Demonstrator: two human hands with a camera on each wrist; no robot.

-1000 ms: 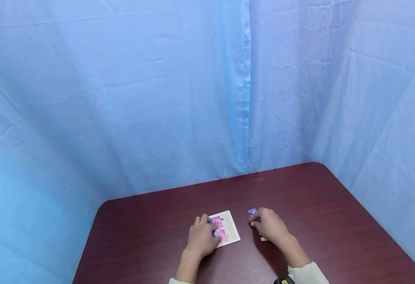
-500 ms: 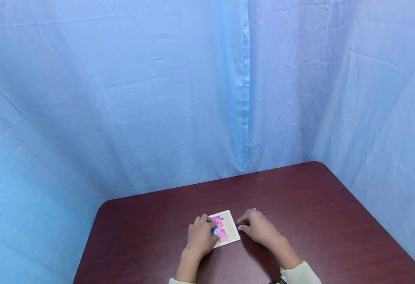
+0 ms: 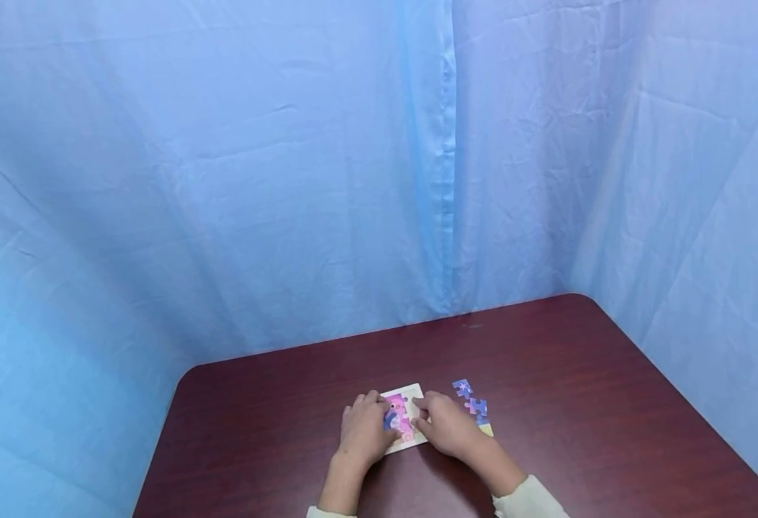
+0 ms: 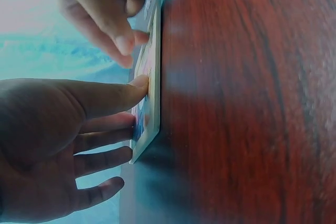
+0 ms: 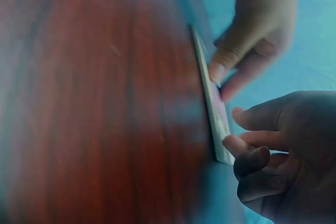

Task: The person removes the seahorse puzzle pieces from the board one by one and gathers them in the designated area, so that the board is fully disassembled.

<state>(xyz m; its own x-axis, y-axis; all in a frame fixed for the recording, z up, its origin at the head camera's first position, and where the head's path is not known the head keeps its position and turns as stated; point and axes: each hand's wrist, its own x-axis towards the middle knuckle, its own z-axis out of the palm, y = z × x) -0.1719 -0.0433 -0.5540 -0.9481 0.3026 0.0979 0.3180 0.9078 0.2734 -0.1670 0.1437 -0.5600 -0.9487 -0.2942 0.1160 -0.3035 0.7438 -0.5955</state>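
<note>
A white-framed jigsaw puzzle board (image 3: 407, 447) lies on the table, its left part covered by a pink and blue picture. My left hand (image 3: 363, 429) rests on the board's left side, hiding part of it. In the left wrist view its thumb (image 4: 134, 88) presses the top face, the other fingers reaching along the far side. My right hand (image 3: 450, 426) hovers at the board's pale right part. Its thumb and index finger are apart, with no piece showing between them in the right wrist view. The other fingers (image 5: 257, 182) are curled in.
Right of the board lie loose puzzle pieces: a blue one with a pink star (image 3: 462, 388), a blue-purple one (image 3: 477, 407) and a yellow-edged one (image 3: 485, 429). The dark red wooden table (image 3: 275, 403) has rounded far corners. Blue curtains (image 3: 327, 180) hang behind it.
My right hand has moved left from the loose pieces to the board's right side, uncovering those pieces. The left hand and the board have stayed in place.
</note>
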